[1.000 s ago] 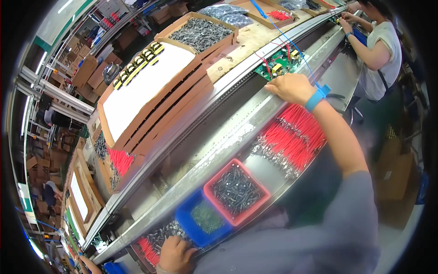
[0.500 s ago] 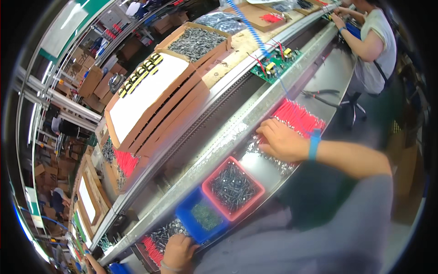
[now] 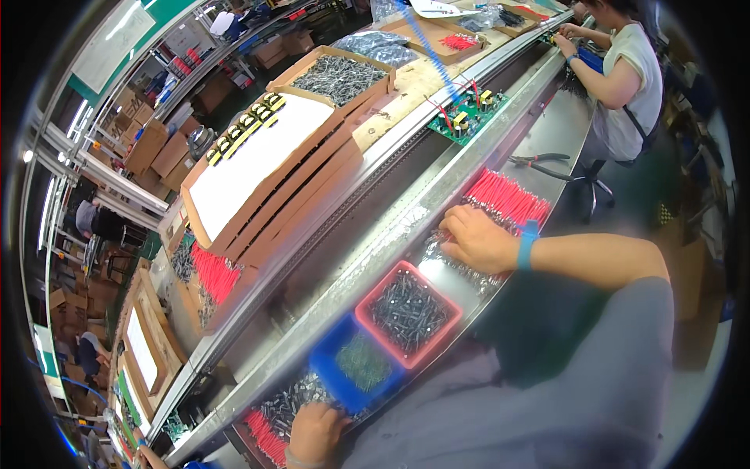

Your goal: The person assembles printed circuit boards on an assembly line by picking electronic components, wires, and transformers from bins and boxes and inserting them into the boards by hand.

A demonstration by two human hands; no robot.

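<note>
My right hand [image 3: 480, 241] rests over a heap of small clear and silver parts [image 3: 444, 258], beside a bundle of red leads [image 3: 512, 197]. Its fingers are curled down, and whatever they pinch is hidden. At the lower left, my left hand [image 3: 319, 434] is closed at a pile of small black and silver components [image 3: 295, 400], next to a blue bin [image 3: 334, 381]. Its fingertips are mostly out of sight. Thin greenish pins [image 3: 364, 363] lie in the blue bin. The adjoining pink bin [image 3: 448, 327] holds dark cylindrical components [image 3: 408, 311].
A conveyor runs diagonally past the bins, carrying a green circuit board [image 3: 471, 117]. Pliers [image 3: 541, 166] lie beyond the red leads. Stacked cardboard trays [image 3: 269, 211] and a box of metal parts [image 3: 337, 78] stand across the conveyor. A co-worker [image 3: 629, 78] sits at far right.
The view has shifted slightly, so the bins appear a little further right. Both hands stay at the same piles, with fingers still curled.
</note>
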